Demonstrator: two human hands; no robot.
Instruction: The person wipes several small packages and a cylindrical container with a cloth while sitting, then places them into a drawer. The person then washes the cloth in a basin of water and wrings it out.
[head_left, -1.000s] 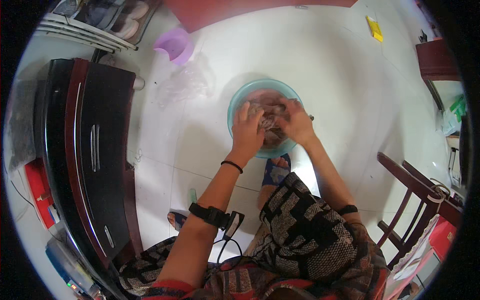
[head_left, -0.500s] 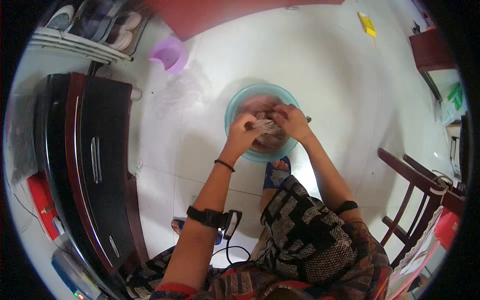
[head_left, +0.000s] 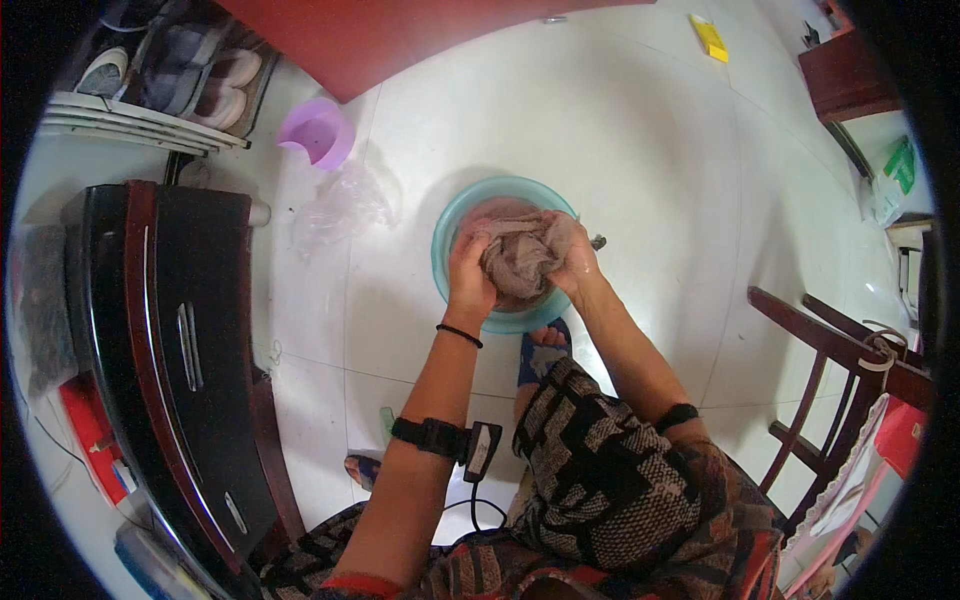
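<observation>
We see both hands over a teal basin that stands on the white tiled floor. The left hand is clenched on the left side of a wet brownish cloth; the right hand grips its right side. The cloth is bunched between the two hands, lifted within the basin's rim, over the basin's middle. We note a thin black band on the left wrist and a black strap with a small device farther up that forearm. A purple plastic scoop lies well apart, up and left of the basin, with a crumpled clear plastic bag between them. A dark cabinet stands at left, a wooden chair at right.
</observation>
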